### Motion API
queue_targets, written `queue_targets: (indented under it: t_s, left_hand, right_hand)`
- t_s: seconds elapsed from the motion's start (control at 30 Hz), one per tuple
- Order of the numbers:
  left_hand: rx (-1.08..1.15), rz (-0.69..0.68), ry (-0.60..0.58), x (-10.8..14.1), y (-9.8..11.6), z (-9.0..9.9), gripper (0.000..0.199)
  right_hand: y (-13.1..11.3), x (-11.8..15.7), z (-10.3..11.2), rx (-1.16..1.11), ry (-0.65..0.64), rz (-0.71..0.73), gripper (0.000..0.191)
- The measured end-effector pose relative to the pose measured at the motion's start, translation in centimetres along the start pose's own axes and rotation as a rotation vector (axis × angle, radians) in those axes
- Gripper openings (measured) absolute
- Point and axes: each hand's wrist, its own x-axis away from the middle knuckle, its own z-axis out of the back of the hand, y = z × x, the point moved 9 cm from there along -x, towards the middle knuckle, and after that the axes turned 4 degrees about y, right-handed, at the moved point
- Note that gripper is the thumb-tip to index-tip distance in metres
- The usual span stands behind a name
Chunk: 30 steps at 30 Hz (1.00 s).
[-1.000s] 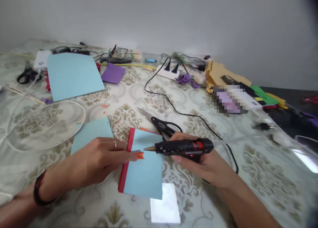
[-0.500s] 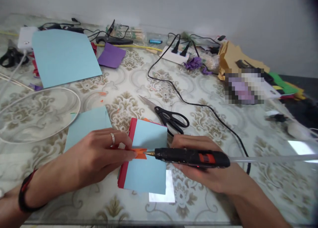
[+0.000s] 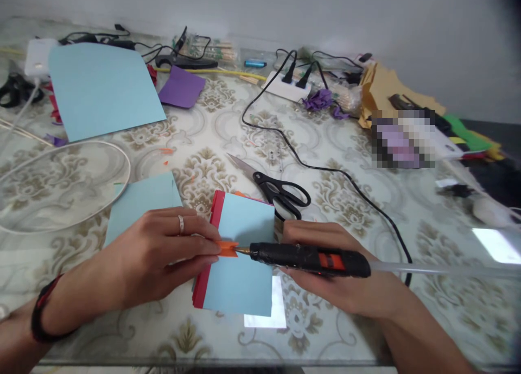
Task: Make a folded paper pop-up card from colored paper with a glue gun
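My left hand (image 3: pixel 163 252) pinches a small orange paper piece (image 3: pixel 228 248) with a notched end, just above a light-blue card (image 3: pixel 240 287) with a red left edge. My right hand (image 3: pixel 334 287) is wrapped round a black hot glue gun (image 3: pixel 301 253), its handle hidden behind the body. The gun's metal nozzle points left and meets the notched end of the orange piece. A clear glue stick (image 3: pixel 439 270) sticks out of the gun's back. Just beyond the card lie black-handled scissors (image 3: pixel 280 189), blades apart from both hands.
A light-blue sheet (image 3: pixel 106 92) and a purple paper square (image 3: pixel 183 86) lie at the back left. A white wire hoop (image 3: pixel 129 168) overlaps a smaller blue paper (image 3: pixel 142 200). A black cord (image 3: pixel 325 170) runs from a power strip (image 3: pixel 287 86) down the right side.
The orange piece and the glue gun's nozzle have shifted slightly left and up. My left fingers now cover a bit more of the orange paper.
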Motion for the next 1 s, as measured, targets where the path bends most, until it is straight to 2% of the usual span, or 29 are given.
queue_targets:
  t_s: [0.23,0.73,1.0]
  left_hand:
    - [-0.003,-0.004,-0.002,-0.1,0.1,0.1,0.017]
    - [-0.012,0.003,-0.015,0.1,-0.1,0.1,0.015]
    - [-0.019,-0.026,0.009,0.0,0.1,0.3,0.013]
  right_hand:
    - [-0.2,-0.1,-0.1,-0.026,0.012,0.010,0.029]
    - [0.5,0.2,0.0,0.001,0.045,-0.021,0.029]
    - [-0.4,-0.1,-0.2,-0.036,0.013,0.071,0.013]
